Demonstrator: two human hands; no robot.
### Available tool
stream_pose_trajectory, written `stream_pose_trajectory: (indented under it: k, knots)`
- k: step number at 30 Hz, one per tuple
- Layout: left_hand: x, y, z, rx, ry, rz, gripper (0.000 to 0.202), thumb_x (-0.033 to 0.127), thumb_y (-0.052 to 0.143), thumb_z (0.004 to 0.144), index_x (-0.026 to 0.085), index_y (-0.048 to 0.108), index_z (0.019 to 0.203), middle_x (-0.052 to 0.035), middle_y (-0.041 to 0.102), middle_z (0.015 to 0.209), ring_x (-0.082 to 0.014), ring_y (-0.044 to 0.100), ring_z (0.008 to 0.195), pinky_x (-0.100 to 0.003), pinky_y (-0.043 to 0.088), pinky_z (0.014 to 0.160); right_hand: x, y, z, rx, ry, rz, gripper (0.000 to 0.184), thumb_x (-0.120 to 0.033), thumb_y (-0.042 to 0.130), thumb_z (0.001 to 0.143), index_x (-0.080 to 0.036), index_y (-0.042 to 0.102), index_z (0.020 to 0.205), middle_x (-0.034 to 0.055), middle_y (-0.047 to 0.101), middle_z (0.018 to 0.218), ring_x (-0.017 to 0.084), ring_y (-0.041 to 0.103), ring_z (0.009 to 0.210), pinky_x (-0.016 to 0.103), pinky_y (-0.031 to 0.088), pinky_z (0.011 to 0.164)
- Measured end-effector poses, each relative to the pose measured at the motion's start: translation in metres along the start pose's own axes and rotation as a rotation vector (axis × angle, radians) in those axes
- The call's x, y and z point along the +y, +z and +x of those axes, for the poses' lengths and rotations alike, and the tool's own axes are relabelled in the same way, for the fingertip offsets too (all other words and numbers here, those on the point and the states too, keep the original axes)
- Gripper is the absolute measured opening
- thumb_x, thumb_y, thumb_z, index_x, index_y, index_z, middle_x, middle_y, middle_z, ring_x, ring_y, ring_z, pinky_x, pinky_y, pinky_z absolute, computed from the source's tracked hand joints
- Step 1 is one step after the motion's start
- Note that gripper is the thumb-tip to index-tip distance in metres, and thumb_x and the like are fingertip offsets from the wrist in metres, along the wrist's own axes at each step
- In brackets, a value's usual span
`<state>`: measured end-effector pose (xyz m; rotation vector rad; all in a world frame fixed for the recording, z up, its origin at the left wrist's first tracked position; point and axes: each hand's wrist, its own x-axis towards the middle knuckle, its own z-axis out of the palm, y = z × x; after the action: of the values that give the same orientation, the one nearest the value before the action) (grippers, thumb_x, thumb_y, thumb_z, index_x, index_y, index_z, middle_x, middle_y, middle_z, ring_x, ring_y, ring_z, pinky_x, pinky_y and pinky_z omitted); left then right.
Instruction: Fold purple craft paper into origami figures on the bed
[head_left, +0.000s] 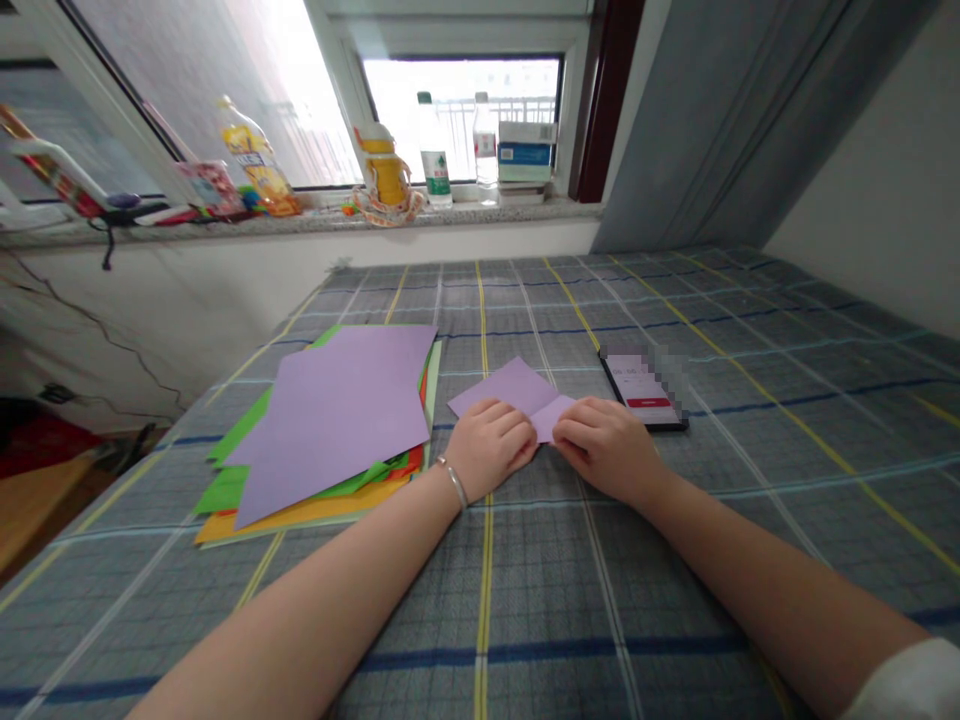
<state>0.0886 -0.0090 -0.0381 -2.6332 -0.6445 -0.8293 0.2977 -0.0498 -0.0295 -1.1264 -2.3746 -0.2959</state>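
Forearms (300, 610) rested on checked bedspread (757, 600); left hand (491, 447) and right hand (607, 450), half-closed, pinned folded lilac paper (514, 388) flat from both sides.

We see a stack of coloured paper (330, 430) on a checked cloth (750, 560), with a phone (643, 388) lying nearby. On the stone windowsill (315, 222) stand two water bottles (435, 150), a yellow bottle (385, 175), and some stacked boxes (525, 150).
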Motion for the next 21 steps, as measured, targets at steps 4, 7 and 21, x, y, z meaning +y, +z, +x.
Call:
stream_pose_trajectory:
  k: [4,7,21]
  knots:
    - [-0.001,-0.002,-0.001,0.011,-0.034,0.003,0.022,0.025,0.051,0.093,0.019,0.057,0.073,-0.0001,0.062,0.071,-0.0140,0.054,0.070,-0.029,0.041,0.070,0.009,-0.001,-0.003,0.039,0.033,0.031,0.017,-0.024,0.054,0.090,-0.020,0.061,0.075,0.0031,0.064,0.082,0.019,0.053,0.084,0.032,0.040,0.076]
    - [-0.001,-0.004,0.000,0.006,-0.042,-0.002,0.022,0.025,0.050,0.093,0.019,0.057,0.073,-0.0004,0.063,0.072,-0.0136,0.055,0.070,-0.029,0.042,0.072,0.016,-0.003,-0.005,0.061,0.029,0.082,0.014,-0.024,0.055,0.090,-0.020,0.061,0.077,0.0044,0.064,0.086,0.019,0.054,0.089,0.032,0.042,0.080]
    - [-0.007,-0.013,-0.002,-0.021,-0.028,-0.034,0.021,0.024,0.049,0.092,0.018,0.055,0.073,-0.0011,0.064,0.074,-0.0138,0.057,0.071,-0.029,0.045,0.074,0.030,-0.012,-0.010,0.044,0.072,0.142,0.010,-0.022,0.059,0.086,-0.021,0.061,0.076,0.0056,0.064,0.088,0.019,0.058,0.085,0.031,0.045,0.074]
